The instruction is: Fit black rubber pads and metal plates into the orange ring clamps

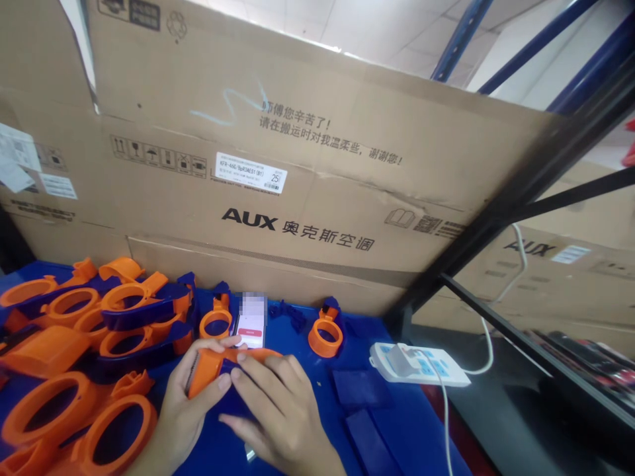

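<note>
Between my two hands is an orange and dark blue plastic tape dispenser (205, 372), largely covered by my fingers. My left hand (191, 390) wraps round its orange end, the thumb lying along the near side. My right hand (282, 403) holds the other side, with fingertips pressed on the blue part near my left thumb. Just beyond my hands lies a phone (252, 324) with a lit screen. One orange ring piece with a dark blue top (217, 324) stands left of the phone, and a similar ring piece (325, 336) stands to its right.
Many orange and blue dispenser parts (74, 304) are heaped on the left of the blue table (307, 403). Dark blue flat pieces (360, 388) lie at right, near a white power strip (419, 363) with cables. A large cardboard sheet (317, 178) and a black metal frame (476, 231) stand behind.
</note>
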`<act>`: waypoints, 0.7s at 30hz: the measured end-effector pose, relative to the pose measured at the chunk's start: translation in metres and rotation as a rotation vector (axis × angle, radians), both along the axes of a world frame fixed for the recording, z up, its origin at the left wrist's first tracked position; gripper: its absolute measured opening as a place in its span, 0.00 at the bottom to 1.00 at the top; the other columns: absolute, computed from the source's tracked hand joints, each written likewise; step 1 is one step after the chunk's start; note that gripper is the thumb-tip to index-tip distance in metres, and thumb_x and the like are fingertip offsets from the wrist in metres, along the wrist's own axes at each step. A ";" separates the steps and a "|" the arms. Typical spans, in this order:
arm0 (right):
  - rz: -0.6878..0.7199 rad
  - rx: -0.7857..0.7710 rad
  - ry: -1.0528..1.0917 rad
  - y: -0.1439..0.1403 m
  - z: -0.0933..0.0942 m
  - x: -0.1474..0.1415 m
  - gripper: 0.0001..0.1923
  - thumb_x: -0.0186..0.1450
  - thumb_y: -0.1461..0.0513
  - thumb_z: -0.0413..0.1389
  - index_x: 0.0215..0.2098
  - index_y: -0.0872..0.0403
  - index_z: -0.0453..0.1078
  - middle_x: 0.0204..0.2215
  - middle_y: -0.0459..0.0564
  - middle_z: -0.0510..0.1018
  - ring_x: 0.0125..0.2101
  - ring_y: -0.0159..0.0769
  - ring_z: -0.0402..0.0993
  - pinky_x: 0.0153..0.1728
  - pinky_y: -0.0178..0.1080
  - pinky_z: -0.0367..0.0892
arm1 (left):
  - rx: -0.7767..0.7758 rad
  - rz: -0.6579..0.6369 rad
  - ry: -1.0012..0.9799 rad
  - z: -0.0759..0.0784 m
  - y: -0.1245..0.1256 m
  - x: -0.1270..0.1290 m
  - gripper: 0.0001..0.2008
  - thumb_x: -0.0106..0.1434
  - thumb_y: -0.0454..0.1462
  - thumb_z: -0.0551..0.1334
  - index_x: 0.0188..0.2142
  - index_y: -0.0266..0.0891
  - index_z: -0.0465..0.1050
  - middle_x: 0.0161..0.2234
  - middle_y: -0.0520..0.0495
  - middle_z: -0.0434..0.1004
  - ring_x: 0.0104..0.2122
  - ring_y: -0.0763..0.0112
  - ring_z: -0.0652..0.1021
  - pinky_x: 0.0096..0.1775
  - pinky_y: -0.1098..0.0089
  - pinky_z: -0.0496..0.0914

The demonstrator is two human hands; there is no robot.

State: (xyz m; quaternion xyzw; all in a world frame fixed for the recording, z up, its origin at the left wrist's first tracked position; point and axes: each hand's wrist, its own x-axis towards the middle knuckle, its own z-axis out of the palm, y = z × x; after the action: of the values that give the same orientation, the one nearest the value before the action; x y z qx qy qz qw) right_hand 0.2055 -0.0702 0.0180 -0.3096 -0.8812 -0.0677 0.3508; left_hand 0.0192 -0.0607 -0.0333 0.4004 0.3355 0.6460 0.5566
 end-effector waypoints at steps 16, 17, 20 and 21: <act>-0.050 -0.074 0.090 0.003 -0.009 0.000 0.33 0.65 0.49 0.67 0.64 0.47 0.68 0.55 0.57 0.81 0.49 0.54 0.80 0.47 0.54 0.74 | -0.062 -0.047 -0.061 -0.001 0.001 -0.004 0.17 0.60 0.41 0.73 0.49 0.45 0.79 0.57 0.43 0.81 0.58 0.46 0.77 0.58 0.58 0.71; -0.070 -0.102 0.142 0.003 -0.010 0.001 0.33 0.65 0.49 0.67 0.65 0.48 0.68 0.56 0.58 0.81 0.50 0.54 0.80 0.50 0.54 0.73 | -0.074 -0.048 -0.093 -0.004 0.002 -0.004 0.20 0.60 0.42 0.72 0.52 0.45 0.79 0.58 0.42 0.80 0.59 0.44 0.75 0.57 0.57 0.71; -0.104 -0.242 0.336 0.007 -0.009 0.005 0.27 0.69 0.52 0.61 0.65 0.49 0.67 0.57 0.57 0.80 0.53 0.52 0.78 0.56 0.52 0.70 | -0.077 -0.065 -0.170 -0.013 0.003 -0.005 0.27 0.60 0.45 0.71 0.59 0.46 0.77 0.58 0.39 0.80 0.60 0.41 0.75 0.53 0.56 0.75; -0.100 -0.316 0.393 0.009 -0.008 0.007 0.24 0.72 0.54 0.57 0.64 0.49 0.68 0.55 0.56 0.80 0.52 0.50 0.79 0.55 0.49 0.71 | -0.060 -0.091 -0.172 -0.015 0.004 -0.005 0.29 0.60 0.45 0.72 0.60 0.45 0.76 0.57 0.38 0.81 0.58 0.41 0.76 0.49 0.57 0.77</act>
State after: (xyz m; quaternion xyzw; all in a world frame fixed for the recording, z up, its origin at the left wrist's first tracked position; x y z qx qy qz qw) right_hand 0.2126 -0.0616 0.0097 -0.4109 -0.7794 0.1150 0.4588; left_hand 0.0139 -0.0571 -0.0478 0.3413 0.2870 0.6416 0.6241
